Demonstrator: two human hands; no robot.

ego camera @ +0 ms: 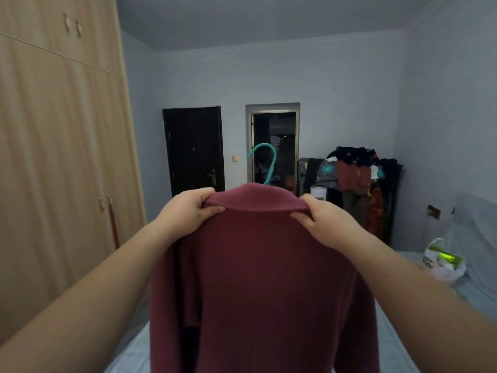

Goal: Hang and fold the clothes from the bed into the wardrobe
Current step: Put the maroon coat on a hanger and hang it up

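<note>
Pinching the folded collar of a soft, fuzzy maroon garment point(255, 278), our left hand point(185, 211) and right hand point(325, 224) hold it above the pale bed point(129, 354). A curved teal hanger hook point(269, 162) rises behind the collar, and the wood-grain wardrobe point(61, 157) stands left.

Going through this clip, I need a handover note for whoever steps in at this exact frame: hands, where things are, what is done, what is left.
Left hand: pinches the collar of the maroon garment.
Right hand: pinches the collar at the other end.
The garment hangs held up over the bed; the teal hanger hook sticks out above its collar.
Wardrobe: to the left, and the doors in view are shut.
Done: the garment appears to be on its hanger.
Left: open the wardrobe and hang it inside. Any other clothes on the bed are out of view.
</note>
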